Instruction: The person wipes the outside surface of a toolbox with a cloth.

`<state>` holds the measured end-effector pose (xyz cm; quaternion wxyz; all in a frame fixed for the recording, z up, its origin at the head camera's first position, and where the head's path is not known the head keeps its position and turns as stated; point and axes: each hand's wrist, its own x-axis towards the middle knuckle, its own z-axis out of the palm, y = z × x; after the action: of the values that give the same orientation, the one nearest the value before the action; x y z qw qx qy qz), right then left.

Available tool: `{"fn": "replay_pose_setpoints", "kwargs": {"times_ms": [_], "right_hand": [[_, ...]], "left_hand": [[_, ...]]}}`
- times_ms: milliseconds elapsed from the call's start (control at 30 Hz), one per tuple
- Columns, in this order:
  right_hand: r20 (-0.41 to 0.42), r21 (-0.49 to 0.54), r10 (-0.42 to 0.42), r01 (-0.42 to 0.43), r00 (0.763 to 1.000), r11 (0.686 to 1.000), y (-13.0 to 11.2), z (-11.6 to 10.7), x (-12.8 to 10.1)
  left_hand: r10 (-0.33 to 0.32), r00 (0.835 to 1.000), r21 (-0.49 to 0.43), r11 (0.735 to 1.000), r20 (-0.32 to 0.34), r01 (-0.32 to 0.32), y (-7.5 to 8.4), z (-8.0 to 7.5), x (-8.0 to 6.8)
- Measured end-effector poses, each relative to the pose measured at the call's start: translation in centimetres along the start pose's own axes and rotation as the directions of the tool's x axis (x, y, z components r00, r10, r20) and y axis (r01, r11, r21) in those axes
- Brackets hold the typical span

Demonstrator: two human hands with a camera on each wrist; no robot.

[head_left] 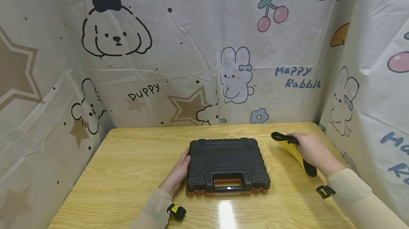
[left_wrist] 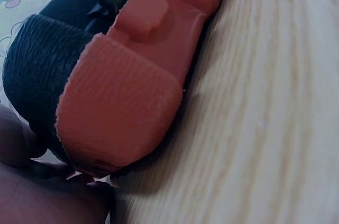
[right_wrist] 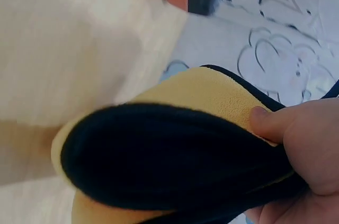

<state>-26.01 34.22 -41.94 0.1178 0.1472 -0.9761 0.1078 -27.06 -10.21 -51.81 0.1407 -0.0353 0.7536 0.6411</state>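
A black plastic tool case (head_left: 227, 163) with an orange handle insert and orange underside lies flat and closed in the middle of the wooden table (head_left: 127, 172). My left hand (head_left: 180, 170) rests with straight fingers against the case's left edge. Close up in the left wrist view, the case's orange lower shell (left_wrist: 116, 102) sits on the wood, with my left hand (left_wrist: 32, 192) at its corner. To the right of the case, my right hand (head_left: 310, 149) grips a yellow cloth with a black border (head_left: 289, 146), folded over. The thumb (right_wrist: 270, 121) presses on the folded cloth (right_wrist: 175, 150).
A cartoon-printed sheet (head_left: 191, 62) walls in the table at the back, left and right. The table's far edge (head_left: 217, 126) runs just behind the case. Black straps sit on my left wrist (head_left: 176, 211) and right wrist (head_left: 325, 191).
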Motion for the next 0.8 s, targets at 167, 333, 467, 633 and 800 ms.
{"fn": "replay_pose_setpoints", "kwargs": {"times_ms": [167,333,467,633,800], "right_hand": [[0.045,0.006,-0.018,0.018,0.999,1.0,-1.3,1.5,-0.6],[0.091,0.022,-0.041,0.04,0.995,0.999,-2.3,3.0,-1.4],[0.143,0.031,-0.044,0.04,0.989,0.999,-2.9,3.7,-1.9],[0.204,0.03,-0.056,0.051,0.977,0.998,-3.7,4.6,-2.6],[0.25,0.016,-0.054,0.051,0.967,0.999,-4.3,5.3,-3.2]], "left_hand": [[0.001,1.0,0.006,1.0,-0.005,-0.001,0.1,0.0,-0.1],[-0.002,1.0,0.004,1.0,-0.006,0.002,0.0,0.0,0.1],[-0.004,1.0,0.008,1.0,-0.006,0.004,0.0,0.0,0.1],[-0.008,1.0,0.003,1.0,-0.004,0.008,0.1,0.0,0.0],[-0.004,1.0,0.007,1.0,-0.009,0.004,0.2,0.0,0.0]]}}
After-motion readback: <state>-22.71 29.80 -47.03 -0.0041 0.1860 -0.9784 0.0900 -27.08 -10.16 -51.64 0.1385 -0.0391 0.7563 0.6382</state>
